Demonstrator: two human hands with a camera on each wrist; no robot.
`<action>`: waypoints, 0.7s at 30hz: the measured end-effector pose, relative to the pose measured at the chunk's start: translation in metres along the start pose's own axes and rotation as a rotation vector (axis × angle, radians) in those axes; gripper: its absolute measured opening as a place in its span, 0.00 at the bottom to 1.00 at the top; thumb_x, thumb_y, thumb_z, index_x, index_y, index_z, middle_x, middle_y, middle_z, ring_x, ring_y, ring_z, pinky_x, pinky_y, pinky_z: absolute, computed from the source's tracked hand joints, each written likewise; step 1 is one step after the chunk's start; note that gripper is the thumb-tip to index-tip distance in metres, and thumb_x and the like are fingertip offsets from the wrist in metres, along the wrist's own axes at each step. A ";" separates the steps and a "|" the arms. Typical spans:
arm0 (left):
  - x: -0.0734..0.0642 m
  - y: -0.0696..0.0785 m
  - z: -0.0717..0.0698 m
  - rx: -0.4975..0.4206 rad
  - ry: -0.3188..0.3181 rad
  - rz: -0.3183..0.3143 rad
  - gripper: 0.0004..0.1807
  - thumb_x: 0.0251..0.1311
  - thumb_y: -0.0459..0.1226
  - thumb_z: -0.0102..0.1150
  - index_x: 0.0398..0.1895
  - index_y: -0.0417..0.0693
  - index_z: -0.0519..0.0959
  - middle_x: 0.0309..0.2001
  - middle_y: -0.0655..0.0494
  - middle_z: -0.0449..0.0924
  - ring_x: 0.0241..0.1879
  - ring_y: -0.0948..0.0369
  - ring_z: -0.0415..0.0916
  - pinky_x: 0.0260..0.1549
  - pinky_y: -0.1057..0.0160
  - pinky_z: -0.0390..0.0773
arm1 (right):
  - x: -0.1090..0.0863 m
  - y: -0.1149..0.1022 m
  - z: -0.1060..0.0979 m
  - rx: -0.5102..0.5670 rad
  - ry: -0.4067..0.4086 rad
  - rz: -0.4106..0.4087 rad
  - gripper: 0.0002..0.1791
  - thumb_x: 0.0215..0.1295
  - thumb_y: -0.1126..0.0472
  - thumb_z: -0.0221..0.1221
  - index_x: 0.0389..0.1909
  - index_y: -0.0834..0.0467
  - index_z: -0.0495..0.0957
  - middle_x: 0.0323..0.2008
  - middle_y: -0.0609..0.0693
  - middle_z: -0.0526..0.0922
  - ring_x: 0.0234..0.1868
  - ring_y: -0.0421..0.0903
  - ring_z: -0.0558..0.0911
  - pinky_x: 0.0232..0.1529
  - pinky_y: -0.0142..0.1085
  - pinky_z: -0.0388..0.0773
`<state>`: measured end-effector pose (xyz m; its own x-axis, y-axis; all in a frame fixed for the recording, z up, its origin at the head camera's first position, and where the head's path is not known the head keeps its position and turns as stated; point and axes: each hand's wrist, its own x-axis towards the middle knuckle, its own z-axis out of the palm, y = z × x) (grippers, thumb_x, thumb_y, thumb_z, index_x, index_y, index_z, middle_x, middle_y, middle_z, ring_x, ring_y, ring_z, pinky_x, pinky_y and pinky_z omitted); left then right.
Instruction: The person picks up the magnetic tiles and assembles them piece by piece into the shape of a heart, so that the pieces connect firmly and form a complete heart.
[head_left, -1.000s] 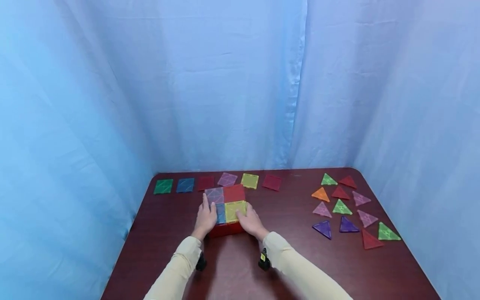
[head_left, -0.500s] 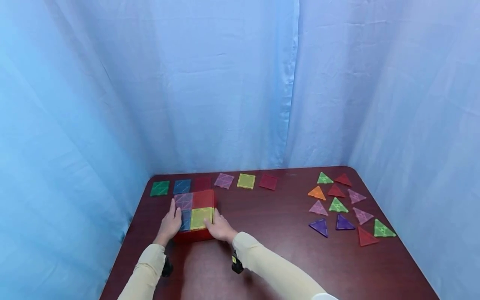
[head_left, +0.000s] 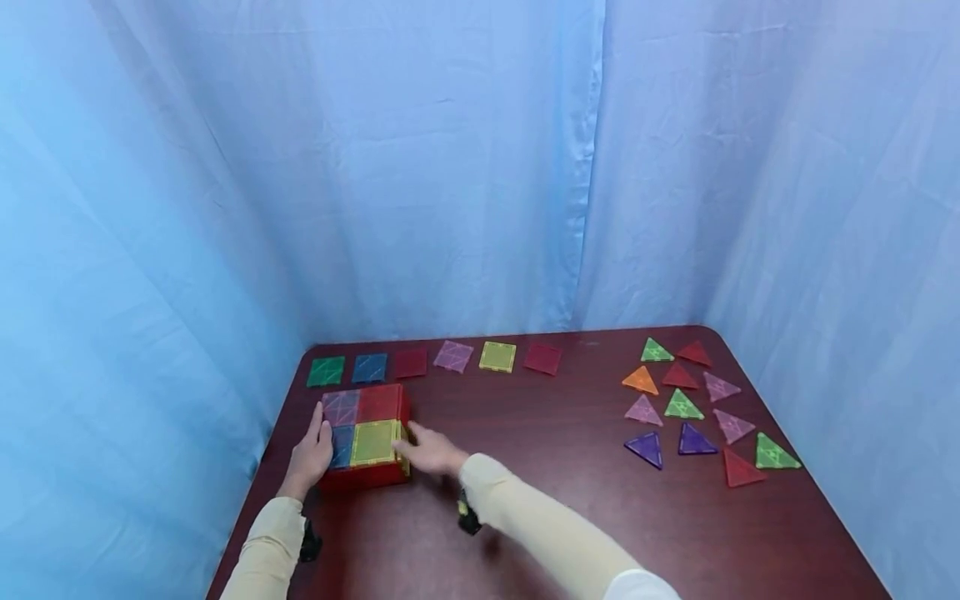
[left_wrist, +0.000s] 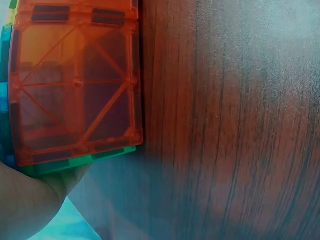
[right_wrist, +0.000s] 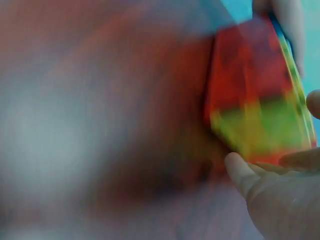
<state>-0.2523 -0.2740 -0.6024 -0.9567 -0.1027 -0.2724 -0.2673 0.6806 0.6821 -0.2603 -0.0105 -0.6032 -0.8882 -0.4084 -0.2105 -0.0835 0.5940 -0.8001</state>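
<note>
A low box of translucent magnetic tiles [head_left: 378, 402] stands on the left part of the table. Its top shows purple, red, blue and yellow squares, and the front wall [left_wrist: 75, 85] is red. Along its left side lies my left hand [head_left: 309, 454], fingers straight against the wall; a green edge shows beside that hand in the left wrist view. At the box's right front corner is my right hand [head_left: 431, 452], its fingertips right at the yellow tile's edge. The right wrist view is blurred, with fingers [right_wrist: 240, 170] spread near the corner.
Behind the box runs a row of square tiles, among them green [head_left: 326, 372], blue [head_left: 370, 367] and yellow [head_left: 497, 356]. Several triangle tiles, such as an orange one [head_left: 641, 379], lie at the right. A blue curtain [head_left: 450, 167] surrounds the table.
Both hands have shifted the tile box left and slightly nearer along the table. Over the last half second the right hand's fingers have loosened at the corner.
</note>
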 end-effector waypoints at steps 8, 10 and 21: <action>-0.005 -0.001 -0.001 0.011 0.013 -0.014 0.36 0.80 0.56 0.19 0.82 0.57 0.27 0.79 0.31 0.38 0.75 0.29 0.45 0.71 0.30 0.48 | -0.017 0.098 -0.148 -0.285 0.263 0.089 0.35 0.75 0.51 0.52 0.71 0.73 0.63 0.69 0.72 0.69 0.70 0.68 0.69 0.70 0.58 0.66; -0.005 -0.001 -0.002 0.012 0.020 -0.018 0.36 0.80 0.56 0.19 0.82 0.56 0.28 0.79 0.30 0.39 0.75 0.29 0.45 0.71 0.30 0.48 | -0.029 0.121 -0.188 -0.385 0.288 0.199 0.35 0.74 0.51 0.51 0.69 0.73 0.65 0.67 0.73 0.69 0.67 0.70 0.71 0.65 0.62 0.69; -0.004 0.000 0.006 -0.001 0.098 -0.008 0.35 0.79 0.57 0.24 0.83 0.61 0.35 0.78 0.30 0.45 0.74 0.30 0.50 0.71 0.31 0.53 | -0.090 0.206 -0.271 -0.610 0.155 0.513 0.25 0.74 0.48 0.49 0.40 0.66 0.84 0.60 0.77 0.71 0.61 0.77 0.67 0.64 0.73 0.53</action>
<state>-0.2476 -0.2689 -0.6051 -0.9610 -0.1788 -0.2108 -0.2756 0.6784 0.6810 -0.3196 0.3365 -0.5971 -0.9317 0.0914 -0.3515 0.1591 0.9728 -0.1687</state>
